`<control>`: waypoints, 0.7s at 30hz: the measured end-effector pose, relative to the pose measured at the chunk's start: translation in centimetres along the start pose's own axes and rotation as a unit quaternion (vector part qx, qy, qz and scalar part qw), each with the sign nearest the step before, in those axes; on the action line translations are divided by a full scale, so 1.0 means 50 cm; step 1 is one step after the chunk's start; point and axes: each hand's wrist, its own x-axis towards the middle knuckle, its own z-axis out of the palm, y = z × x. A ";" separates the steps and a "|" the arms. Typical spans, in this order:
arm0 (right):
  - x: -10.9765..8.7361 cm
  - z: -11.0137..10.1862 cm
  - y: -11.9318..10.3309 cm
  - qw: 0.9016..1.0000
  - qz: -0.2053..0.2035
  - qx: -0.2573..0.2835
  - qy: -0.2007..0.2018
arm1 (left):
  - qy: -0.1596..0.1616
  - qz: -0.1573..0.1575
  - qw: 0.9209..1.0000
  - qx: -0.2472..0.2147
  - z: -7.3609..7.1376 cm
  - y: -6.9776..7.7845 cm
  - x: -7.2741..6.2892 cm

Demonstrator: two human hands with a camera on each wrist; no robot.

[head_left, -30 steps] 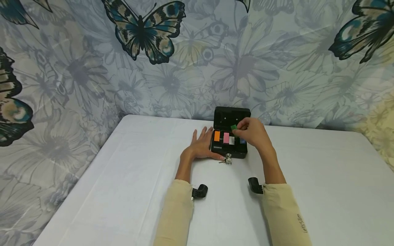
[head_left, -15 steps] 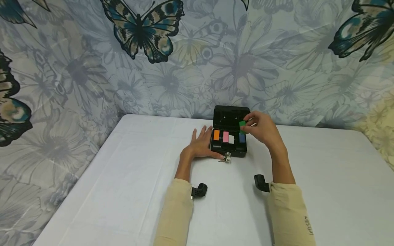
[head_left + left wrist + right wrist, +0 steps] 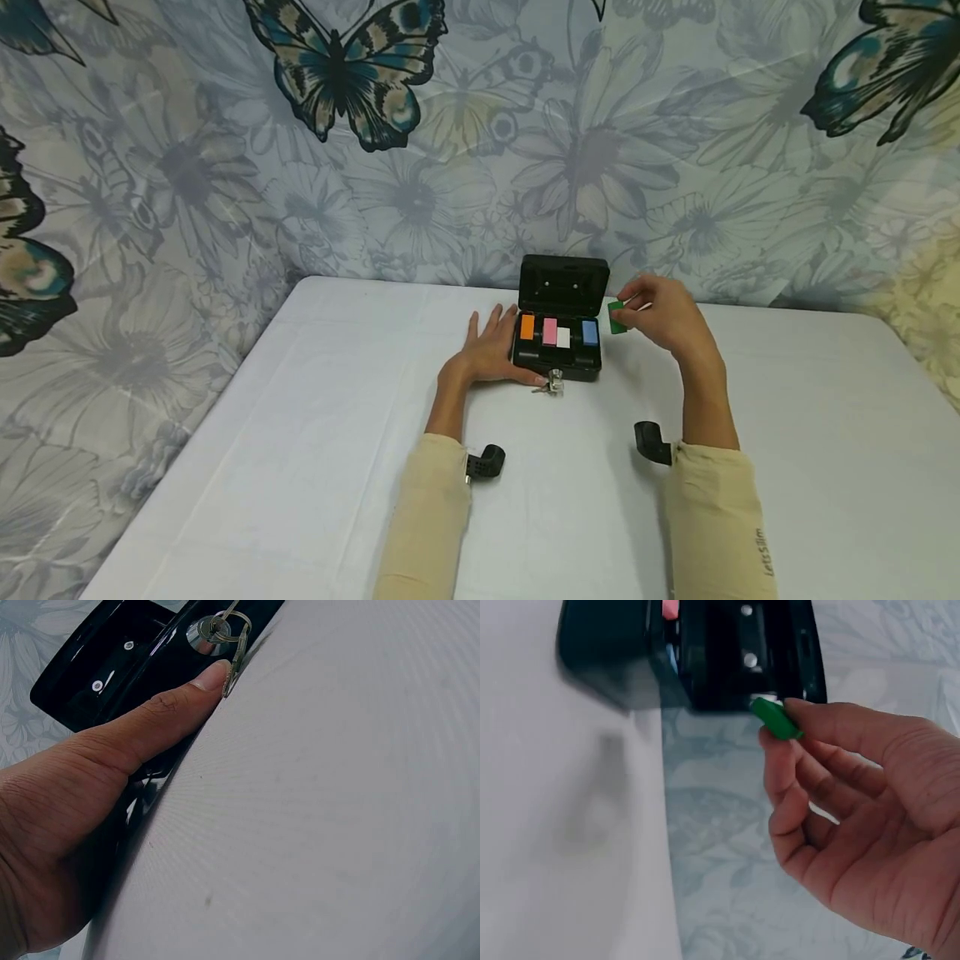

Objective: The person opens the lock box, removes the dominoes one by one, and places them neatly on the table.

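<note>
A black cash box [image 3: 538,362] stands with its lid [image 3: 564,285] raised. In its compartments lie an orange block [image 3: 528,327], a pink block [image 3: 550,332], a white block [image 3: 563,337] and a blue block [image 3: 590,333]. My left hand [image 3: 487,354] rests along the box's left side with fingers spread; its thumb lies across the front, by the keys [image 3: 238,656] hanging from the lock. To the right of the box, my right hand [image 3: 663,317] pinches a green block [image 3: 776,718] between thumb and fingertips, above the table and apart from the box.
The box sits near the back edge of a table covered with a white cloth [image 3: 315,433]. Behind and to the left hangs a patterned cloth [image 3: 420,200] with flowers and butterflies. Black wrist cameras project inward from both sleeves.
My right hand has moved the green block from over the box to beyond its right side. This uncovers the blue block. The left hand has stayed in place.
</note>
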 end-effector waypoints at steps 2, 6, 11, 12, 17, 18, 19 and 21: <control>-0.002 -0.007 0.014 1.000 0.006 -0.003 -0.006 | -0.001 0.000 1.000 0.000 0.001 -0.001 0.001; -0.005 -0.018 0.034 0.999 0.029 -0.008 -0.022 | 0.000 0.000 1.000 0.000 0.004 -0.003 0.004; -0.006 -0.024 0.048 0.997 0.056 -0.020 -0.039 | 0.000 -0.001 1.000 0.001 0.005 -0.003 0.005; -0.006 -0.024 0.050 0.997 0.060 -0.023 -0.042 | -0.002 -0.002 1.000 0.001 0.005 -0.002 0.005; -0.004 -0.018 0.063 0.994 0.086 -0.034 -0.050 | -0.009 -0.006 1.000 0.002 0.005 0.000 0.005; -0.004 -0.017 0.066 0.994 0.092 -0.037 -0.051 | -0.010 -0.006 1.000 0.002 0.005 0.000 0.005; -0.003 -0.015 0.069 0.993 0.097 -0.039 -0.051 | -0.008 -0.005 1.000 0.002 0.003 0.000 0.004; 0.000 -0.011 0.074 0.992 0.105 -0.040 -0.053 | -0.006 -0.003 1.000 0.003 0.002 0.000 0.004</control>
